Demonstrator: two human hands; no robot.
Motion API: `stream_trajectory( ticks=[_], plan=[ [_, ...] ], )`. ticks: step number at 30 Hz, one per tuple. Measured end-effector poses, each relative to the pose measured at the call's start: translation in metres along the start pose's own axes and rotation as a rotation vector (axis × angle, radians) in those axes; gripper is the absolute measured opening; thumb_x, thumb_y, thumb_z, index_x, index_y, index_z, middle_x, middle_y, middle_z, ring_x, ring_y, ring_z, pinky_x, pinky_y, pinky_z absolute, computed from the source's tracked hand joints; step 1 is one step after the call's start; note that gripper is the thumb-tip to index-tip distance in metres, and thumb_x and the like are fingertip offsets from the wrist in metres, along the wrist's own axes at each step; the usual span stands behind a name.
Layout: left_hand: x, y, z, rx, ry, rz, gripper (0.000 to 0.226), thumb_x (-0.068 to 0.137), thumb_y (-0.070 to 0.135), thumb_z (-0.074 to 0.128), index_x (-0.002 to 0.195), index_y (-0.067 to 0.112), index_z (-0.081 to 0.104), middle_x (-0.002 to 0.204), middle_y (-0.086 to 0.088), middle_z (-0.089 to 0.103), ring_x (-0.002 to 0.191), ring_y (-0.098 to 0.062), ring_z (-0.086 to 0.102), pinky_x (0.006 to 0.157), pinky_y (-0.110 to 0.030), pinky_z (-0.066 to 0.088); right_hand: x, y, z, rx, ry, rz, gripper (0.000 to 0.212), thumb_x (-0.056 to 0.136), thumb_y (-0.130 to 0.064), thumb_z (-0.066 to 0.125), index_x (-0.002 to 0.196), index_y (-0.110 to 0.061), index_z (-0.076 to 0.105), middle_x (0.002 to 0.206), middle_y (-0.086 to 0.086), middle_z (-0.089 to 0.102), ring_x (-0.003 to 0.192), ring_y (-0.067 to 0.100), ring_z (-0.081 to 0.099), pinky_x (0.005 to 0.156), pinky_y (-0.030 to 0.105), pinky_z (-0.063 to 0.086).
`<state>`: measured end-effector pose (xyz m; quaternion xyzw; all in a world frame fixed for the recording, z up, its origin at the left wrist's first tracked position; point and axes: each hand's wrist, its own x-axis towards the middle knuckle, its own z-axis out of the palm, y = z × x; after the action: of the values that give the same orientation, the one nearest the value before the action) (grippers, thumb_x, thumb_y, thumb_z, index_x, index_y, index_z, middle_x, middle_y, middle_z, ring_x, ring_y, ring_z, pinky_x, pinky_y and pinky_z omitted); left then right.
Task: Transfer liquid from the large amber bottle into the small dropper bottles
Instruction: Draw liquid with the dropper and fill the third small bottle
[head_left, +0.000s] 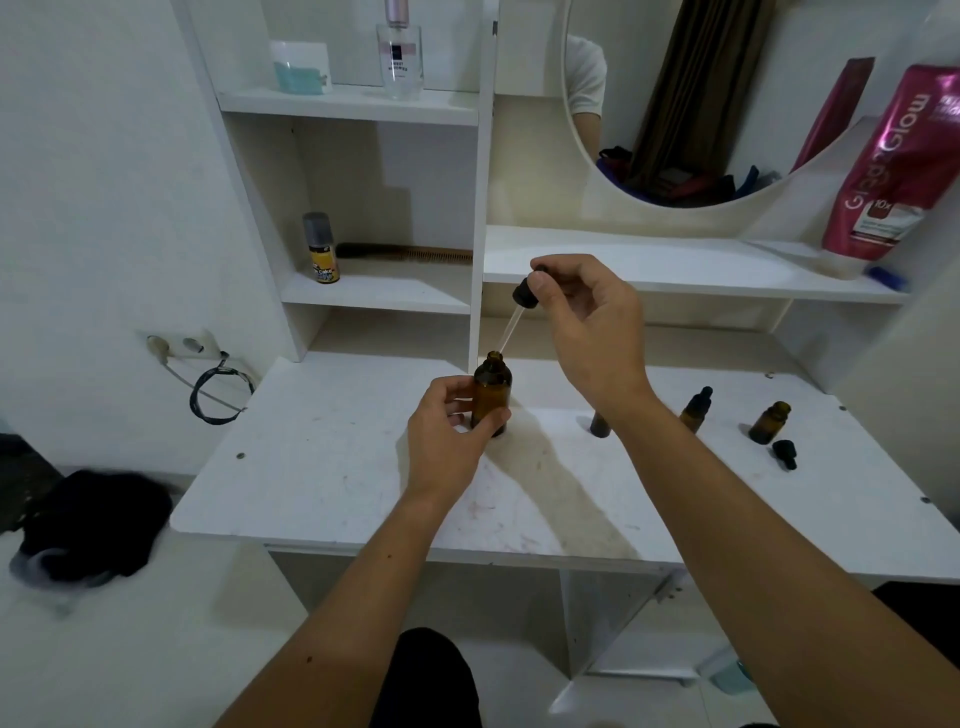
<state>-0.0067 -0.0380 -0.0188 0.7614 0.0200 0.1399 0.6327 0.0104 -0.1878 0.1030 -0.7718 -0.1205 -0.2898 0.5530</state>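
Observation:
The large amber bottle (491, 389) stands upright on the white desk (322, 457), and my left hand (449, 436) grips it round the body. Above it my right hand (587, 327) pinches the black bulb of a glass dropper (519, 306). The pipette slants down, with its tip just at the bottle's open mouth. To the right stand a small amber dropper bottle (695, 408) with its black cap on and another small amber bottle (770, 422) uncapped. A loose black dropper cap (785, 453) lies beside the uncapped one. A dark bottle (600, 425) is partly hidden behind my right forearm.
Shelves rise behind the desk, holding a yellow spray can (322, 248), a comb (410, 253) and a perfume bottle (399, 52). A pink pouch (891, 166) leans by the round mirror (675, 93). A wall socket with a cable (208, 374) is at the left, dark cloth (93, 525) below.

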Motion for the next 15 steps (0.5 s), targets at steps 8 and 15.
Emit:
stream_trajectory(
  ticks=[8, 15],
  plan=[
    [0.0, 0.0, 0.0, -0.002, 0.004, 0.007, 0.049, 0.083, 0.027, 0.087, 0.124, 0.024, 0.061, 0.116, 0.01, 0.07, 0.105, -0.011, 0.068, 0.097, -0.027, 0.057, -0.014, 0.024, 0.015, -0.089, -0.15, 0.072, 0.015, 0.097, -0.015, 0.075, 0.111, -0.011, 0.076, 0.101, -0.001, 0.078, 0.095, 0.008, 0.074, 0.091, 0.021, 0.06],
    [0.0, -0.001, 0.001, 0.005, -0.004, 0.01, 0.046, 0.082, 0.027, 0.088, 0.119, 0.028, 0.06, 0.11, 0.017, 0.068, 0.103, -0.007, 0.068, 0.092, -0.02, 0.055, -0.018, 0.029, 0.019, -0.186, -0.14, 0.003, 0.005, 0.095, -0.014, 0.076, 0.099, -0.011, 0.077, 0.093, -0.001, 0.076, 0.084, 0.004, 0.07, 0.082, 0.007, 0.053]
  ],
)
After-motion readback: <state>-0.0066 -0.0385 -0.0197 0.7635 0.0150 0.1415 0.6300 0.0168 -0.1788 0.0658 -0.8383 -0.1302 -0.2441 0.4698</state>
